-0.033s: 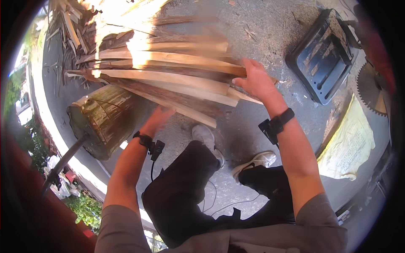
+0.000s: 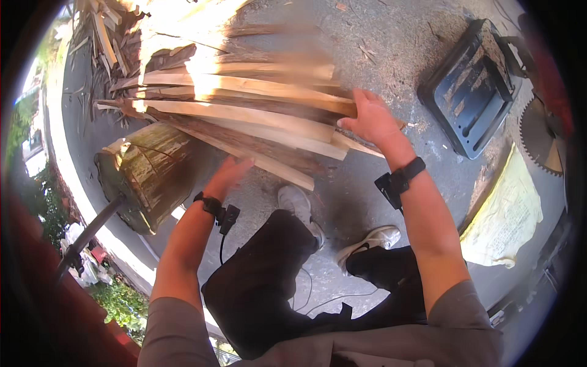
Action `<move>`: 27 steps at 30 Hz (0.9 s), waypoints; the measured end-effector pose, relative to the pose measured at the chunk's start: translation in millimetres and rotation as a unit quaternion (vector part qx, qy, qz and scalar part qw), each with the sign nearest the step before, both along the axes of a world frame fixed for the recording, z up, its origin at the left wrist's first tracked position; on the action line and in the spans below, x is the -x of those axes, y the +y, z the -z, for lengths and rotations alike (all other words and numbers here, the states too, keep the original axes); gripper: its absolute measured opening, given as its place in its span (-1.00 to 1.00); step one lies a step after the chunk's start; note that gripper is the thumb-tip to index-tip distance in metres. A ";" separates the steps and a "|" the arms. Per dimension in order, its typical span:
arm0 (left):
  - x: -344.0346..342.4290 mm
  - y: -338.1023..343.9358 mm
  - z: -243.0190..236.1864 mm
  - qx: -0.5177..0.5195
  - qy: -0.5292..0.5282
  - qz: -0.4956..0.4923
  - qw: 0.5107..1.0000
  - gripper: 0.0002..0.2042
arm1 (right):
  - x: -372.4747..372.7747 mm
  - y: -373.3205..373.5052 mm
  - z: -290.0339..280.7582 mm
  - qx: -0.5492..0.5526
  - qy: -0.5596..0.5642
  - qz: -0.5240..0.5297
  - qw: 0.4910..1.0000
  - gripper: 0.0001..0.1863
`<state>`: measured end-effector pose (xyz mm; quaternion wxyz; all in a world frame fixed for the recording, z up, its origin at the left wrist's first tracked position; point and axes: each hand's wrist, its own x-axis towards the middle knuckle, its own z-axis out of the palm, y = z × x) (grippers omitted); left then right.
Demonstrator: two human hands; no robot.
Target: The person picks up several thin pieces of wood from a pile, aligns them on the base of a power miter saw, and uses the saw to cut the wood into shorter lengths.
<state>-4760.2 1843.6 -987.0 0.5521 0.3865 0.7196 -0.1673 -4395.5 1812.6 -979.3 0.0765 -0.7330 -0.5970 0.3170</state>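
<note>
Long rough-sawn wooden strips (image 2: 244, 116), some with bark on them, lie side by side in a loose bundle across the ground ahead of me. My right hand (image 2: 374, 122) is at their right ends, thumb and fingers spread apart against the end of a strip. Near the closest wooden strip (image 2: 284, 172), my left hand (image 2: 229, 175) reaches in with fingers stretched out and slightly blurred; whether they touch the wood I cannot tell. A log section (image 2: 153, 160) lies on its side just left of that hand. Both wrists wear black straps with small devices.
A black plastic tray (image 2: 471, 92) dusted with sawdust sits at the far right. Beside it are a toothed circular saw blade (image 2: 541, 134) and a pale yellow sack (image 2: 504, 214). A dark bar (image 2: 92, 235) meets the log's end. A thin cable (image 2: 339, 300) runs near my feet.
The view has shifted very slightly, so the tray and saw blade appear a little lower. Both hands and the wooden strips look almost the same.
</note>
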 end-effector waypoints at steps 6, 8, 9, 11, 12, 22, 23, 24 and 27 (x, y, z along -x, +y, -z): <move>26.4 -25.8 65.0 -0.038 -0.241 -0.250 0.937 -0.36 | 33.9 -0.5 65.3 0.083 -0.115 -0.079 0.987 -0.05; 8.5 -30.3 71.2 -0.038 -0.352 -0.323 0.878 -0.48 | 24.5 -17.2 84.2 -0.028 -0.118 -0.052 0.991 -0.09; 1.3 -31.5 74.6 -0.047 -0.359 -0.328 0.873 -0.48 | 19.4 -20.0 88.5 -0.018 -0.080 -0.023 0.996 -0.18; 1.7 -38.1 82.3 -0.091 -0.402 -0.394 0.821 -0.54 | 24.2 -17.3 77.2 -0.033 -0.019 -0.035 0.999 -0.22; -1.8 -39.6 82.9 -0.093 -0.406 -0.399 0.817 -0.54 | 24.8 -19.3 67.9 -0.033 0.038 -0.033 0.998 -0.26; -40.0 -26.9 78.6 -0.047 -0.518 -0.568 0.637 -0.53 | 51.1 -19.8 58.9 -0.045 0.032 -0.051 0.997 -0.20; -44.4 -23.0 70.8 -0.035 -0.532 -0.565 0.630 -0.52 | 52.5 -17.9 62.4 -0.067 0.041 -0.057 0.995 -0.18; -46.6 -22.1 61.1 -0.043 -0.531 -0.566 0.630 -0.52 | 59.6 -13.6 54.8 -0.071 0.046 -0.062 0.994 -0.18; -44.3 -25.8 24.5 -0.127 -0.517 -0.533 0.658 -0.50 | 84.0 -7.5 13.5 0.017 0.022 -0.094 0.995 -0.15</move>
